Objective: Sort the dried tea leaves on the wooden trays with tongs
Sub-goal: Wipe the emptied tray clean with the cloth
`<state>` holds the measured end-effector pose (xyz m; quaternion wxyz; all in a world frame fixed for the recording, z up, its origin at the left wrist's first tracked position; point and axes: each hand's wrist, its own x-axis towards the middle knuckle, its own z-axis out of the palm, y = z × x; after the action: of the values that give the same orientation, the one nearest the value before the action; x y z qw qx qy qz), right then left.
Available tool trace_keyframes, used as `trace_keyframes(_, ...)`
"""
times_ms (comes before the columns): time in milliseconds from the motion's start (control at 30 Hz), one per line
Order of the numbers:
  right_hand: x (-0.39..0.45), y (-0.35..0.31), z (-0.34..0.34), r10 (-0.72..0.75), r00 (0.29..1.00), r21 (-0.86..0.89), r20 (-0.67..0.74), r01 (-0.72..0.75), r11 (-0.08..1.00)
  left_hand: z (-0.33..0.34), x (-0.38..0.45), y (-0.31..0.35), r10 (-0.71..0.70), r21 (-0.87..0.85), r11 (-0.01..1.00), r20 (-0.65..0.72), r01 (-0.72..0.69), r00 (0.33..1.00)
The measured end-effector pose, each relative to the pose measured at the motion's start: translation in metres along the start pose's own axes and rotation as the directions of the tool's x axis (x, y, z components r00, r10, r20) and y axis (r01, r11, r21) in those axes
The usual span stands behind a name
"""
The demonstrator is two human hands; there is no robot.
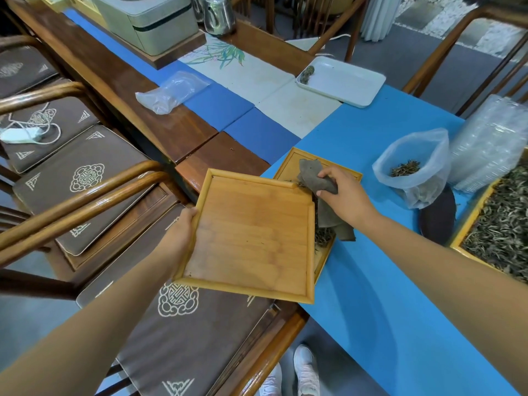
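Wooden tray [251,235] in left hand [183,232]; right hand [343,192] clutches grey cloth [317,178].

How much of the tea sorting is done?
Done: the tilted wooden tray in the left hand looks emptied. In hand: the right hand holds a grey cloth at its corner, over a second tray holding a small leaf pile. Left: the full tray of leaves; no tongs visible.
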<state>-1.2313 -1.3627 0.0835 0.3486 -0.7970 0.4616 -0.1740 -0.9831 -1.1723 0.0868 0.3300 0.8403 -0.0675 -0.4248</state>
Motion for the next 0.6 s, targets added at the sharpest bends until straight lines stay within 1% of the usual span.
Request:
trace_keyframes(67,-0.004,0.001,-0.005,0.01,1.0,0.021,-0.026,-0.01,1.0,0.004,-0.002,0.002,0.006,-0.017,1.0,-0.011,-0.006,1.0)
trace_keyframes(200,-0.018,0.005,-0.022,0.027,0.996,0.02,-0.081,-0.026,0.999,0.018,-0.012,0.007,0.024,-0.022,0.999,0.059,-0.023,0.998)
trace_keyframes(367,-0.041,0.019,-0.045,0.128,0.979,0.049,-0.159,-0.121,0.991,0.05,-0.019,0.015,0.093,-0.029,0.995,0.111,-0.09,0.989)
trace_keyframes(533,-0.079,0.041,-0.071,0.228,0.939,0.075,-0.258,-0.216,0.973,0.085,-0.03,0.025,0.119,-0.024,0.993,0.173,-0.116,0.978)
trace_keyframes(600,-0.099,0.052,-0.081,0.266,0.915,0.082,-0.303,-0.253,0.964,0.103,-0.035,0.028,0.16,0.019,0.986,0.182,-0.167,0.97)
